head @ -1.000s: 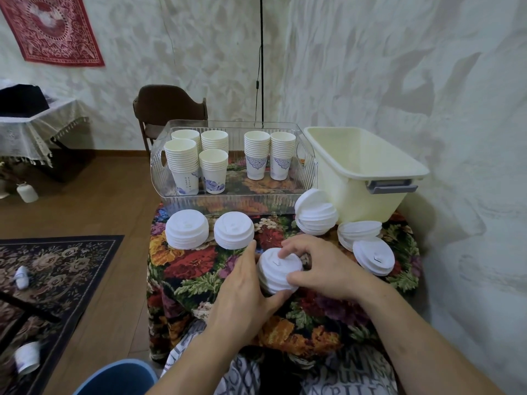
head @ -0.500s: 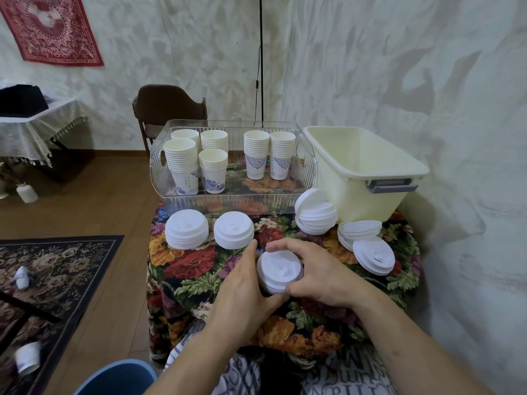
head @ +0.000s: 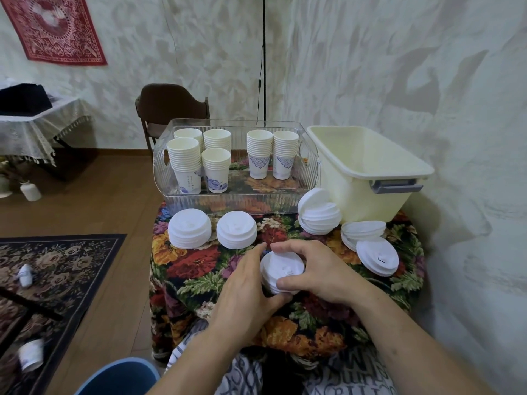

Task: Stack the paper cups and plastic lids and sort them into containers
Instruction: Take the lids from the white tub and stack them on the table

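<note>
Both forearms reach forward; the left hand [head: 245,292] and right hand [head: 319,269] cup one stack between them (fingers [head: 288,246] curled).

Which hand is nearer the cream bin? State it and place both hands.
Right. The right hand grips the lid stack from the bin's side, below and left of the cream bin. The left hand grips the stack's far side, farther from it.

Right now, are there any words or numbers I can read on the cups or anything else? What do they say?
No text reads clearly enough to quote.
Front left cup stack: small dark marks on the bottom cup, too small to read.
Other cups: blue patterns only, no words.
Lids: plain white, no print.
Cloth at the bottom edge: large letters, cut off and warped, not readable.
</note>
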